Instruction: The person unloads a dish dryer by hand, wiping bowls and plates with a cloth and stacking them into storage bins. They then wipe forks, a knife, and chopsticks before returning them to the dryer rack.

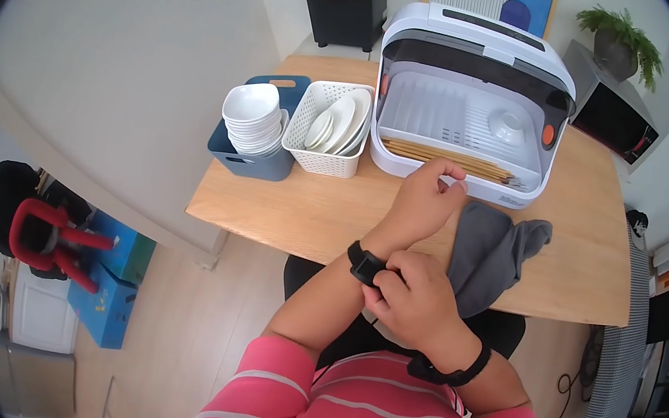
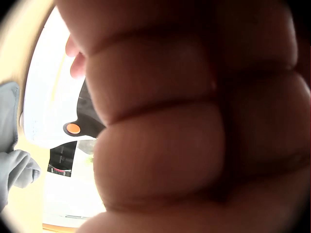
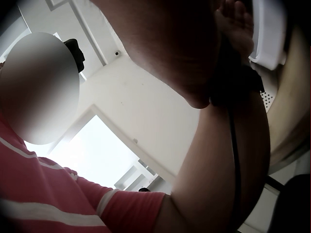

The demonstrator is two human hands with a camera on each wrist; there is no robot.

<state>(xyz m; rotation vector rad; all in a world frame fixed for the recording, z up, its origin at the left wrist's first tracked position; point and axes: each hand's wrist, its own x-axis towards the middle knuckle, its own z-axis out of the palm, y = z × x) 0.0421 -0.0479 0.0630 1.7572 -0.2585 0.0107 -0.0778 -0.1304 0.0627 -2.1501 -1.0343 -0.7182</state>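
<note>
My left hand (image 1: 430, 196) is held over the table's front part, before the white dish cabinet (image 1: 390, 162), with fingers loosely bent and nothing in them. A black wrist camera (image 1: 364, 264) is strapped round the left wrist. My right hand (image 1: 415, 301) grips this camera with thumb and bent fingers. In the left wrist view the right hand's fingers (image 2: 160, 155) fill most of the picture, close to the lens. The right wrist view shows the left forearm (image 3: 218, 160) from below. To the right of the hands, a crumpled grey cloth (image 1: 487, 257) hangs over the table edge.
Inside the open-lidded cabinet are chopsticks (image 1: 449, 158) and a small white bowl (image 1: 508, 128). Left of it stand a white basket (image 1: 319, 162) of plates and a blue bin (image 1: 252, 167) with stacked bowls (image 1: 251, 107). A microwave (image 1: 617, 118) is behind on the right.
</note>
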